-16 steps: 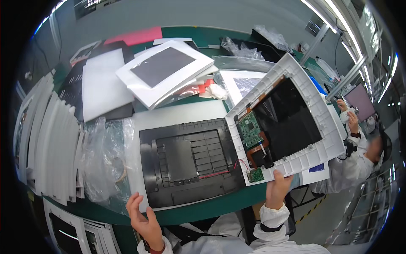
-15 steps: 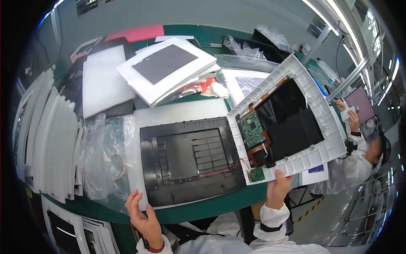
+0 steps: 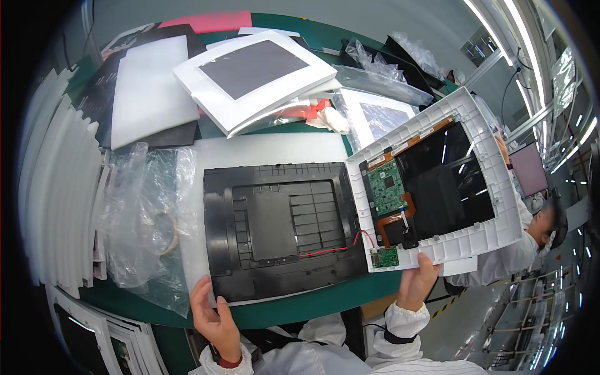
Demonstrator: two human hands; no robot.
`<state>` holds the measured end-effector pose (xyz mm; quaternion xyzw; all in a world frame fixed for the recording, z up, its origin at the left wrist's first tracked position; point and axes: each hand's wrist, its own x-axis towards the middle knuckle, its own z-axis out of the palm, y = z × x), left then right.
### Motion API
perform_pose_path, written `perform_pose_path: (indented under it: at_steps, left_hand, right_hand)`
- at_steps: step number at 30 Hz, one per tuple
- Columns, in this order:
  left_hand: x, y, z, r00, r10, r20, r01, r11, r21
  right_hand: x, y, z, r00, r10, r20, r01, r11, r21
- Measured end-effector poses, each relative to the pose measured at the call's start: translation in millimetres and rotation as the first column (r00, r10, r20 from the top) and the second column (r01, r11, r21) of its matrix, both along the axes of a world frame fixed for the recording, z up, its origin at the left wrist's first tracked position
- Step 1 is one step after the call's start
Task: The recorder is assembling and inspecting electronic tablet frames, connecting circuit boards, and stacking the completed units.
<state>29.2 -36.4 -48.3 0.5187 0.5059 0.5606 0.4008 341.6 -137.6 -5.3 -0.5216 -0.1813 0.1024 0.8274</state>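
My right hand [image 3: 417, 284] holds the lower edge of a white plastic display frame [image 3: 453, 250], thumb on top and fingers beneath. The frame is tilted, its inner side up, showing a dark display panel [image 3: 440, 181], a green circuit board [image 3: 385, 186] and a smaller green board [image 3: 385, 257]. A red wire [image 3: 328, 250] runs from the small board to a black plastic back cover [image 3: 272, 225], which lies flat on a white foam sheet [image 3: 269, 147]. My left hand [image 3: 215, 322] is open at the cover's near left corner, fingers apart; whether it touches the corner I cannot tell.
White display frames [image 3: 206, 106] are stacked at the back beside white foam [image 3: 150, 94]. Clear plastic bags [image 3: 140, 219] lie left, next to upright white sheets [image 3: 56, 187]. More bags [image 3: 381, 65] are far right. A co-worker [image 3: 531, 231] sits beyond the frame.
The white frame has shifted a little right and lower, with my right hand still on its edge. My left hand has hardly moved. The whole view has shifted slightly.
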Motion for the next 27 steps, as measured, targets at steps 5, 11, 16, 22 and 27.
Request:
perform_pose_path:
  at_steps: [5,11,16,22,27]
  left_hand:
    - [5.8,0.9,1.7,0.997,-0.005,-0.071,0.006,1.0,0.008]
    - [6.0,0.8,3.0,0.996,0.007,-0.084,-0.007,1.0,0.006]
    - [35.5,-15.1,33.0,0.969,-0.028,-0.246,0.081,0.975,0.209]
    - [133.0,-10.0,66.8,0.84,-0.474,-0.264,0.521,0.84,0.149]
    - [187.0,-12.0,58.3,0.688,-0.636,-0.35,0.662,0.747,-0.055]
  right_hand:
    - [1.0,1.4,-0.1,0.999,0.033,0.007,-0.033,0.999,0.033]
    - [2.8,-3.5,-3.1,0.998,0.029,0.058,-0.028,1.0,-0.01]
    - [3.0,-3.4,-4.9,0.998,0.016,0.054,-0.015,1.0,-0.012]
    - [-4.5,-2.3,-3.1,0.998,-0.007,0.055,0.008,1.0,-0.018]
    - [-10.5,-2.7,-1.7,0.998,-0.013,0.06,0.017,0.997,-0.074]
